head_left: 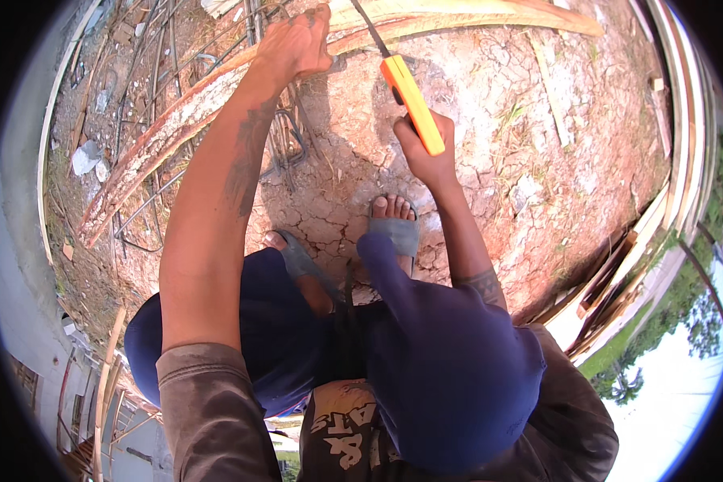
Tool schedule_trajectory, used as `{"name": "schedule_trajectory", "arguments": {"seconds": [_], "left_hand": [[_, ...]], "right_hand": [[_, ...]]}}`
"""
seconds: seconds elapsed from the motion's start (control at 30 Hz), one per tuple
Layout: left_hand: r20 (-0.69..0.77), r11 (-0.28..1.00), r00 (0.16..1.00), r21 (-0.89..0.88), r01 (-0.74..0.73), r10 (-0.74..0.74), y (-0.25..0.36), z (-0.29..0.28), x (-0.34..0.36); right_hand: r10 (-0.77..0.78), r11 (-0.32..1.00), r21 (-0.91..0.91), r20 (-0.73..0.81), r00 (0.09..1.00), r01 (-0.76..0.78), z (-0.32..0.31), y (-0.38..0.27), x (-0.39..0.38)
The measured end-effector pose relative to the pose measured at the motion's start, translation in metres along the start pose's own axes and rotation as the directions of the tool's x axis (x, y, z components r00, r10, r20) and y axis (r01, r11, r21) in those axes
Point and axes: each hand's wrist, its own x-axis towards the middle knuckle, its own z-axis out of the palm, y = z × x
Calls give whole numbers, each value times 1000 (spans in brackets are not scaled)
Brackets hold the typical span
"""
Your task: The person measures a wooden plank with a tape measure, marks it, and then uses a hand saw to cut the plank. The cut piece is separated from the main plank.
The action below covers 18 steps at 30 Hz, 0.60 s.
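Note:
A long, pale wooden board with a rough bark-like edge lies across the far ground, curving from lower left to upper right in this view. My left hand is closed at the board's near edge, its fingers bent and partly hidden. My right hand grips the yellow-orange handle of a handsaw, fingers wrapped round it. The saw's narrow dark blade slants up and left from the handle, reaching the board by the top edge of the picture. The blade's far end is out of view, so I cannot tell how deep it sits.
Thin steel rods and scraps lie at the left, under and beside the board. Stacked timber stands at the right. My sandalled foot is on cracked reddish soil. A thin wood strip lies right of the saw.

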Motion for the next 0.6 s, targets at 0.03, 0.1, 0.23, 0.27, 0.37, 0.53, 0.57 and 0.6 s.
{"name": "schedule_trajectory", "arguments": {"seconds": [0.03, 0.1, 0.23, 0.27, 0.37, 0.53, 0.57, 0.6], "left_hand": [[74, 999, 997, 17, 28, -29, 3, -15, 4], [8, 1000, 1000, 10, 23, -23, -3, 3, -14], [-141, 997, 988, 49, 61, -54, -17, 2, -10], [-149, 997, 988, 67, 46, -35, -8, -1, -6], [-83, 997, 995, 52, 51, -47, -5, 18, -24], [-66, 989, 995, 123, 78, -70, -26, 16, 9], [-2, 985, 996, 149, 88, -89, -21, 12, 10], [-251, 989, 968, -130, -66, 31, -13, 18, -12]], "right_hand": [[-35, 999, 15, -1, 999, 35, 6, -3, 21], [15, 999, -38, 32, 999, -14, -1, -14, -4], [154, 939, -308, -21, 988, -153, -56, -34, -127], [187, 956, -221, -50, 981, -193, -57, -34, -123], [109, 990, -97, 60, 992, -102, -32, -1, -75], [-79, 997, -18, 23, 997, 80, 3, 4, -2], [-79, 994, -69, 33, 996, 81, -12, -11, -23], [-62, 995, -80, 24, 998, 64, -15, -14, -30]]}}
